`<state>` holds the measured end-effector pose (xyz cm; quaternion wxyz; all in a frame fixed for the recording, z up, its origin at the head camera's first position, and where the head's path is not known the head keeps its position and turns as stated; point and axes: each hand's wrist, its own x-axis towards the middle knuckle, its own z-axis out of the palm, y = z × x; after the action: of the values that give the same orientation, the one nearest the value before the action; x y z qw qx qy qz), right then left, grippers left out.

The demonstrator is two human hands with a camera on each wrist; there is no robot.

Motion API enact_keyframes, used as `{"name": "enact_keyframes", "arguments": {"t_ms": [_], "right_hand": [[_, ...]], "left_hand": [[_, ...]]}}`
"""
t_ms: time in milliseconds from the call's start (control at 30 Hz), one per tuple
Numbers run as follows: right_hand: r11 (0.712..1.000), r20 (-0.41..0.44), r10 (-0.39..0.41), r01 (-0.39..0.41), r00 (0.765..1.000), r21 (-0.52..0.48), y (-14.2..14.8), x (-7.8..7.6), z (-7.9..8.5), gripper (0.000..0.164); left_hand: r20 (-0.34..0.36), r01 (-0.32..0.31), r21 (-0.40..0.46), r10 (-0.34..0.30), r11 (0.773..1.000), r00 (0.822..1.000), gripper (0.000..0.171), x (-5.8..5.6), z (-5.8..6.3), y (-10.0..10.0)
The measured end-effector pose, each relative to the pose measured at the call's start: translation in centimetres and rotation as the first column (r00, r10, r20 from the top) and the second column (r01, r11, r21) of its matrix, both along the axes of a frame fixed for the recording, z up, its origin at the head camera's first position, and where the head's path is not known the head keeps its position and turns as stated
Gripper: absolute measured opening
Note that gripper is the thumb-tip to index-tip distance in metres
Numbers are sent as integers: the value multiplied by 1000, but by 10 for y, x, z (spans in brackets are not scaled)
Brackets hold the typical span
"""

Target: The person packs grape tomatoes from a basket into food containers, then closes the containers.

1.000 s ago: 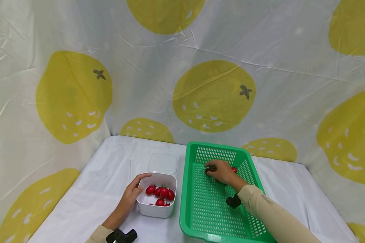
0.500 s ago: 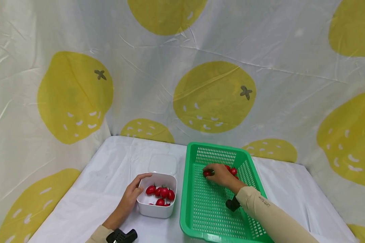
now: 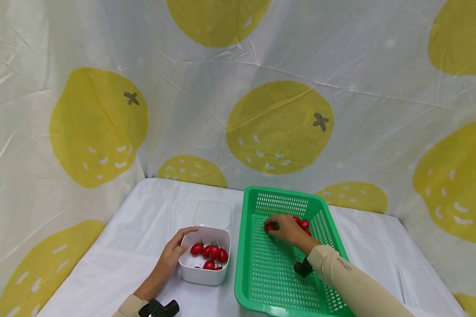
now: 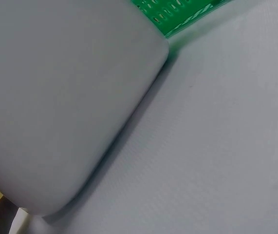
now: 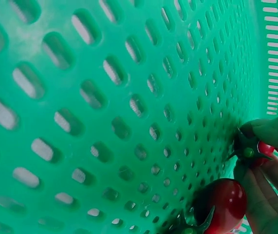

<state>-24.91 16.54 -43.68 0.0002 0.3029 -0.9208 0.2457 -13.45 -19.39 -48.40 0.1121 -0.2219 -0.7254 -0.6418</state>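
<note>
My left hand [image 3: 170, 253] grips the left wall of a white square container [image 3: 204, 276], its thumb at the rim. Several red cherry tomatoes [image 3: 214, 252] with green stems lie inside. In the left wrist view only the container's outer side [image 4: 65, 97] shows, and the hand itself is hidden. My right hand [image 3: 287, 229] is down in a green slotted basket [image 3: 239, 264]. It pinches a cherry tomato [image 5: 265, 147] between thumb and fingers. A second cherry tomato [image 5: 229, 202] lies against those fingers on the basket floor. More red tomatoes [image 3: 304, 224] sit behind the right hand, partly covered by it.
A clear flat lid [image 3: 212, 214] lies on the white cloth [image 3: 158, 211] behind the container. The basket stands close to the container's right side. A curtain [image 3: 190, 110] with yellow fruit prints hangs behind and at the sides.
My right hand has shifted slightly left and lower in the basket, and more tomatoes show behind it. The left hand and the container have stayed in place.
</note>
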Motion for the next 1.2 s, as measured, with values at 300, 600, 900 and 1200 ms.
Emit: {"name": "enact_keyframes", "arguments": {"t_ms": [300, 600, 900, 1200], "right_hand": [[1000, 7, 0, 0, 1000, -17, -1, 3, 1, 21], [999, -42, 19, -21, 999, -37, -4, 5, 5, 22], [994, -68, 18, -25, 997, -103, -7, 7, 11, 24], [987, -16, -5, 3, 1000, -162, -9, 13, 21, 26]], "left_hand": [[22, -9, 10, 9, 1000, 1000, 49, 3, 0, 2], [11, 6, 0, -6, 1000, 1000, 49, 1, -1, 0], [16, -8, 5, 8, 1000, 1000, 49, 0, 1, 1], [42, -23, 6, 23, 1000, 999, 51, 1, 0, 2]]}}
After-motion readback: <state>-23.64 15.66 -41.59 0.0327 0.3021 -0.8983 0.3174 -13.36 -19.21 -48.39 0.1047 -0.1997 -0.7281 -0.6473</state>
